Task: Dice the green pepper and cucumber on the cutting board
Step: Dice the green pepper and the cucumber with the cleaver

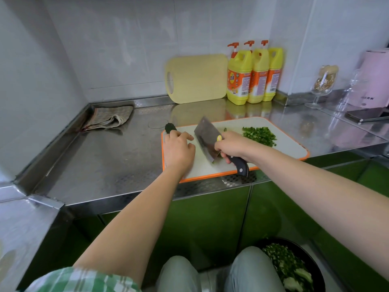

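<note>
- The left hand [179, 148] lies over the cucumber [170, 127] at the left end of the cutting board [290, 144], fingers curled down on it. Only the cucumber's dark tip shows beyond them.
- To cut well, I would tuck those fingertips back and let the knuckles guide the blade, since the cleaver [207, 140] stands just beside them.
- The right hand [229, 145] is wrapped firmly round the cleaver's black handle. Even slices first, then strips, then dice.
- The diced green pepper [260, 135] lies piled on the board's right part, apart from the blade, and is best kept separate.
- The steel tabletop [105, 157] carries a folded cloth [109, 119] at left. A yellow board [195, 79] and three detergent bottles [252, 74] stand at the back, with a goblet [322, 85] and a pink appliance [376, 79] at right.
</note>
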